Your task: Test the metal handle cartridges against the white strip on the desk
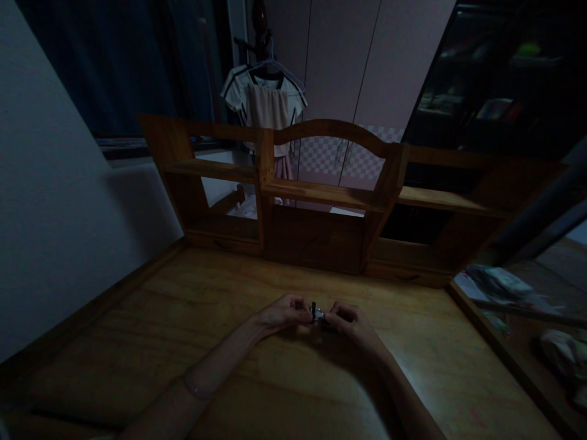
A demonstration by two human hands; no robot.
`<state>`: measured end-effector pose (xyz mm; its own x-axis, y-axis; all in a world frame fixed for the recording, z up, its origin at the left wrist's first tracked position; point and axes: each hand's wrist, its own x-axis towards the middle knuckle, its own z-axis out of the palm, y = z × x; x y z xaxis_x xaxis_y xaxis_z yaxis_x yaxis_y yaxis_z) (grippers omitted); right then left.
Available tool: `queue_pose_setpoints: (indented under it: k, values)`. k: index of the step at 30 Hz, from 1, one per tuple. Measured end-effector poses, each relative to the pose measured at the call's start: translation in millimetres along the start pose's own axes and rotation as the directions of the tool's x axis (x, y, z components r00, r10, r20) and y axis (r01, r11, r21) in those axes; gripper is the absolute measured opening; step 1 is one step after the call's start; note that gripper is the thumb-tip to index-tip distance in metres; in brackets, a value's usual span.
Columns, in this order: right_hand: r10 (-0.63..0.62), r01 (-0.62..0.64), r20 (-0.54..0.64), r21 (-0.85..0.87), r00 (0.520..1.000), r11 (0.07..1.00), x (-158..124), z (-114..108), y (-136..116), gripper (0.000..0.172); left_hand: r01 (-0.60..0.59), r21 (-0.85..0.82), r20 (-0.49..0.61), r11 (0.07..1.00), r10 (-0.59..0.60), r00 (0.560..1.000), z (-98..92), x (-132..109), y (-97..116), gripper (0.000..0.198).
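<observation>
Both of my hands meet over the middle of the wooden desk [192,318]. My left hand [282,313] and my right hand [349,321] pinch a small dark object with a shiny metal part [316,314] between their fingertips. Both hands have curled fingers closed on it. The room is dim, so I cannot make out what the small object is. A thin bracelet circles my left wrist.
A wooden shelf unit [321,195] stands along the desk's far edge. Behind it, clothes on a hanger [266,104] hang in front of a pink wardrobe. A white wall is on the left. Cluttered items [504,287] lie beyond the desk's right edge.
</observation>
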<state>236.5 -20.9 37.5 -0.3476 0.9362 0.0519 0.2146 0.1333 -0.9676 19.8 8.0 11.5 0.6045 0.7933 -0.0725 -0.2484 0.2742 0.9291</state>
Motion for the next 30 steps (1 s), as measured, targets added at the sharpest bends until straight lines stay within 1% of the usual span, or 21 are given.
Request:
queue_pose_setpoints:
  k: [3, 4, 7, 8, 13, 20, 30]
  values:
    - [-0.009, 0.010, -0.012, 0.024, 1.000, 1.000, -0.6, -0.5, 0.8, 0.031, -0.019, -0.035, 0.014, 0.999, 0.020, 1.000, -2.0, 1.4, -1.8, 0.030]
    - [-0.008, 0.009, -0.012, 0.034, 1.000, 0.999, -1.0, -0.8, 0.9, 0.031, -0.017, -0.054, 0.020, 0.998, 0.018, 1.000, -2.1, 1.5, -1.6, 0.033]
    - [0.001, -0.001, -0.007, 0.061, 1.000, 0.998, -2.4, -1.6, 0.4, 0.031, -0.014, -0.084, 0.039, 0.996, 0.017, 0.999, -2.0, 1.1, -0.5, 0.053]
    - [0.003, -0.003, -0.003, 0.063, 1.000, 0.998, -2.7, -1.7, 0.2, 0.032, -0.020, -0.082, 0.044, 0.996, 0.024, 0.999, -1.9, 1.1, -0.4, 0.056]
    - [-0.010, 0.011, -0.020, 0.064, 1.000, 0.998, -2.6, -0.8, 0.8, 0.031, -0.071, -0.061, 0.045, 0.996, 0.074, 0.996, -2.9, 2.7, -3.2, 0.046]
    - [-0.032, 0.033, -0.013, 0.051, 0.999, 0.998, -2.5, -0.5, 1.9, 0.027, -0.108, -0.001, 0.028, 0.994, 0.108, 0.994, -3.1, 4.8, -5.7, 0.044]
    - [-0.050, 0.049, -0.028, -0.021, 0.998, 0.999, -1.9, 0.6, 1.5, 0.028, -0.103, 0.004, 0.031, 0.995, 0.103, 0.994, -2.4, 5.4, -4.4, 0.041]
